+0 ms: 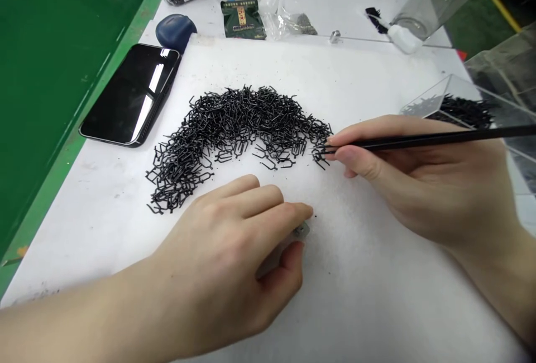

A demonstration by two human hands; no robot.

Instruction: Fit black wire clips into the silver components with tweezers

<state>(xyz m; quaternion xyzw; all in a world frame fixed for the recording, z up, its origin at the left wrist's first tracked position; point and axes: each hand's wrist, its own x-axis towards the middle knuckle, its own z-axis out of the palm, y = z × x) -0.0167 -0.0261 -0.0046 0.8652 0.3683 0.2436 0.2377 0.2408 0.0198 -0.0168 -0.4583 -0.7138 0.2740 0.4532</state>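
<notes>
Working over a white sheet [360, 301], we have an arc of bent black wire pieces [238, 128] lying across it, a black smartphone [129, 95] just beside them. Our left hand [221, 251], half closed, pinches a small grey object [300, 231], mostly hidden. Our right hand [422, 178] pinches a slim black stick [419, 141], its tip touching the arc's end.

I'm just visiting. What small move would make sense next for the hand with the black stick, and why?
Probably the right hand should ease the black stick a little along the end of the heap of bent black wire pieces, because its tip sits right there, where loose pieces lie apart from the denser arc.
</notes>
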